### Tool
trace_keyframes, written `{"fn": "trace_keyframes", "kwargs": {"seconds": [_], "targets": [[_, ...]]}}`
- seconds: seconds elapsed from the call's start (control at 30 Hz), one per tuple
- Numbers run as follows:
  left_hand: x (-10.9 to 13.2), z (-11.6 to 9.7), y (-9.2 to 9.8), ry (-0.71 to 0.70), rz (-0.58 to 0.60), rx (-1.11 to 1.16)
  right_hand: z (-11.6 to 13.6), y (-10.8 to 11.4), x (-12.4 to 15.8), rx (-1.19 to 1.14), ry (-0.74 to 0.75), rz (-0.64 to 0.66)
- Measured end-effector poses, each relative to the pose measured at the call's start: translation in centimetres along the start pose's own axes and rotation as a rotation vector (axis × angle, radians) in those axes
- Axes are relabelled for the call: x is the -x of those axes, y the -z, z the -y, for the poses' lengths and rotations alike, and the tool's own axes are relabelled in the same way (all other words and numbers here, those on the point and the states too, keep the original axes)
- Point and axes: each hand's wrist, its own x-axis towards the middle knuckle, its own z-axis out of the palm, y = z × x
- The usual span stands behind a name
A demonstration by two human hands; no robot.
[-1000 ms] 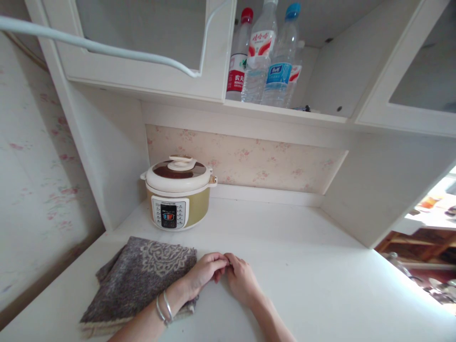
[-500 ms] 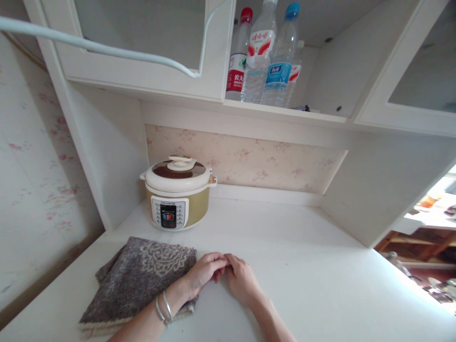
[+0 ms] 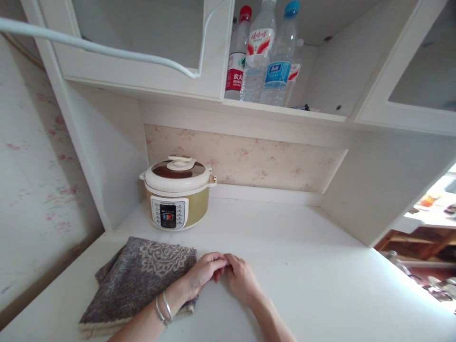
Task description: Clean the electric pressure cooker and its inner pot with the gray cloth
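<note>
My left hand [image 3: 207,271] rests on the white countertop [image 3: 306,285], its fingers curled in and meeting the fingertips of my right hand [image 3: 242,278]. Two silver bangles [image 3: 164,308] circle my left wrist. The right hand lies knuckles up with its fingers bent inward. I see no object between the two hands. Beneath my left forearm and just beside that hand is a folded grey cloth [image 3: 131,280] with a pale round pattern and a fringed edge.
A green and white electric cooker [image 3: 195,206], lid on, stands at the back left. Above, several plastic bottles [image 3: 254,71] stand in an open cabinet section [image 3: 302,111]. A pale cable [image 3: 117,53] hangs across the upper left. Side panels [image 3: 392,180] flank the counter.
</note>
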Motion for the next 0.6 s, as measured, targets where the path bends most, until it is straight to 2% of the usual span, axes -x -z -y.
{"fn": "trace_keyframes", "kwargs": {"seconds": [0.6], "targets": [[0.0, 0.11, 0.01, -0.005, -0.002, 0.005, -0.31, -0.05, -0.06, -0.023, 0.02, 0.004]]}}
